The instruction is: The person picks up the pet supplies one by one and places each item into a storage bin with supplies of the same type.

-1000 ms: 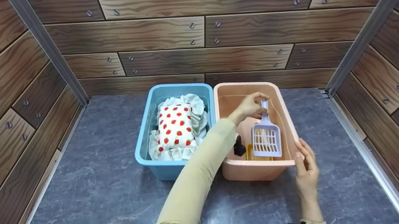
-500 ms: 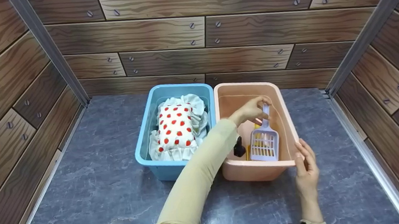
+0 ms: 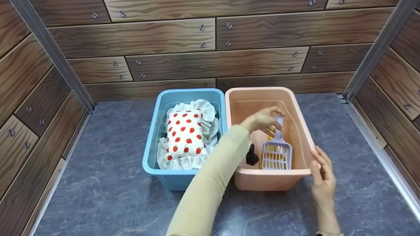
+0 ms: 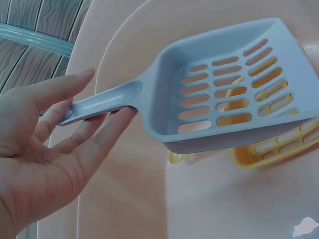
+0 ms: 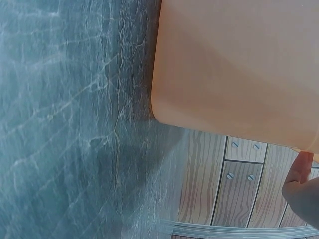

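A pale lilac litter scoop (image 3: 277, 154) leans inside the peach plastic bin (image 3: 265, 181), slotted blade toward the front wall and handle raised. My left hand (image 3: 266, 119) is at its handle; in the left wrist view the thumb of that hand (image 4: 45, 164) stands off the handle, while the loosely bent fingers lie under and behind it. Under the lilac scoop shows a yellow slotted scoop (image 4: 249, 154), partly hidden. My right hand (image 3: 322, 173) grips the bin's front right corner, thumb in front and fingers along the rim; the right wrist view shows just a bit of it.
Left of the peach bin stands a blue bin (image 3: 173, 181) holding a white strawberry-print cushion (image 3: 185, 133) with frills. A black object (image 3: 251, 156) lies inside the peach bin. Wood-patterned walls (image 3: 176, 68) enclose the grey marbled floor (image 3: 106, 186) on three sides.
The lilac scoop has gone lower into the peach bin and slightly left, with my left hand following it down. Its thumb and fingers have spread. My right hand has stayed on the rim.
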A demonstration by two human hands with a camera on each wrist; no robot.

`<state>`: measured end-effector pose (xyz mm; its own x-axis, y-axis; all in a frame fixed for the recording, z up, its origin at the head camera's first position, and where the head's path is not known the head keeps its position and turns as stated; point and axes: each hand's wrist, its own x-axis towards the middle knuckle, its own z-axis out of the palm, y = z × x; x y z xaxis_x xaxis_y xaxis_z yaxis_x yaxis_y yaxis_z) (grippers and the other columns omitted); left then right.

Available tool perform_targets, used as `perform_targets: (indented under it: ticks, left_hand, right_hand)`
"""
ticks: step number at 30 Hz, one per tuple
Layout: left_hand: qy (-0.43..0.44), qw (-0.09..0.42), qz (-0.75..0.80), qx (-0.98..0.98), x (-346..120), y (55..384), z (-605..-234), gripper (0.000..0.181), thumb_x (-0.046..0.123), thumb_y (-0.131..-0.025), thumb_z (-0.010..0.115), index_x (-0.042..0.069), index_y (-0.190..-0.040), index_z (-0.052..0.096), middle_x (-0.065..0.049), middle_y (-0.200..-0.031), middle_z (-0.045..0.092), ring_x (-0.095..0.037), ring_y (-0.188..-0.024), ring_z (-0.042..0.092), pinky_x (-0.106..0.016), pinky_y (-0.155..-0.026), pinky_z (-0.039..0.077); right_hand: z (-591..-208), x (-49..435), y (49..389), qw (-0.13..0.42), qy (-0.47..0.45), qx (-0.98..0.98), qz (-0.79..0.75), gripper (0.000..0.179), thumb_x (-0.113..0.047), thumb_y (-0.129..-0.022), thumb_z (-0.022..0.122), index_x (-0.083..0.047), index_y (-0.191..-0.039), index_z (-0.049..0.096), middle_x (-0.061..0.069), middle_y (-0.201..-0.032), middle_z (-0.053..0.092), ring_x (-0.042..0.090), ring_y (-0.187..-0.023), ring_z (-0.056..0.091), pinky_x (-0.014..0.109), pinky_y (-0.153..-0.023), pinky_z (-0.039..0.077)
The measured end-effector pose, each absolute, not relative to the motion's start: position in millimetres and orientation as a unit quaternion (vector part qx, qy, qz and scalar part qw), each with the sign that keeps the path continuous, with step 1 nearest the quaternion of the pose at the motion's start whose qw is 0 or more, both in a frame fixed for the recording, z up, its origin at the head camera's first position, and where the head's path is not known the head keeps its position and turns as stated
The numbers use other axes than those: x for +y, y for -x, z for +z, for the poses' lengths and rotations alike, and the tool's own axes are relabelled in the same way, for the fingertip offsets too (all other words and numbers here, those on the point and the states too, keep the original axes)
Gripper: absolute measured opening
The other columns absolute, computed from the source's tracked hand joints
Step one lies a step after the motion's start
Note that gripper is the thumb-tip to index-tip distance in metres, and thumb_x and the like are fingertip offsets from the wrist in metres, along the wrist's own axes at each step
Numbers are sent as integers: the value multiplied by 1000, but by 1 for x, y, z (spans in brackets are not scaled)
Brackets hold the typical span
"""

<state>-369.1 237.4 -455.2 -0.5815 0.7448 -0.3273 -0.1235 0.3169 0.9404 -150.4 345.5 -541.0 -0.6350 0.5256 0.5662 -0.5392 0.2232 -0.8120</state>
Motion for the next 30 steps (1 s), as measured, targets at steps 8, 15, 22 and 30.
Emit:
perform_targets:
  ticks: [8, 15, 22, 30]
  left_hand:
    - [-215, 435, 515, 707, 235, 370, -455, 56, -2, -90, 63, 3, -141, 41, 2, -103, 48, -23, -63, 57, -34, -66, 54]
    - [-232, 427, 489, 724, 234, 368, -453, 54, 7, -91, 65, 2, -140, 41, -2, -92, 52, -22, -68, 56, -45, -84, 55]
    - [-231, 416, 469, 744, 233, 367, -452, 53, 11, -88, 70, 5, -136, 47, 0, -95, 53, -26, -83, 64, -52, -92, 51]
    - [-236, 422, 442, 755, 233, 367, -452, 38, 18, -93, 65, 9, -127, 51, -2, -105, 57, -31, -102, 65, -52, -91, 51]
  right_hand:
    - [-538, 342, 150, 424, -14, -635, 646, 30, 15, -94, 45, 16, -121, 58, 0, -134, 57, 12, -128, 47, 18, -106, 33]
    - [-540, 343, 151, 426, 9, -637, 642, 30, 14, -93, 46, 17, -120, 59, 2, -134, 58, 15, -127, 49, 21, -108, 34]
    - [-541, 345, 152, 425, 2, -634, 646, 29, 13, -94, 46, 17, -120, 58, 2, -134, 57, 14, -127, 49, 20, -107, 34]
    - [-540, 344, 151, 425, -10, -637, 642, 30, 13, -94, 46, 16, -121, 59, 1, -134, 57, 13, -127, 48, 19, -107, 34]
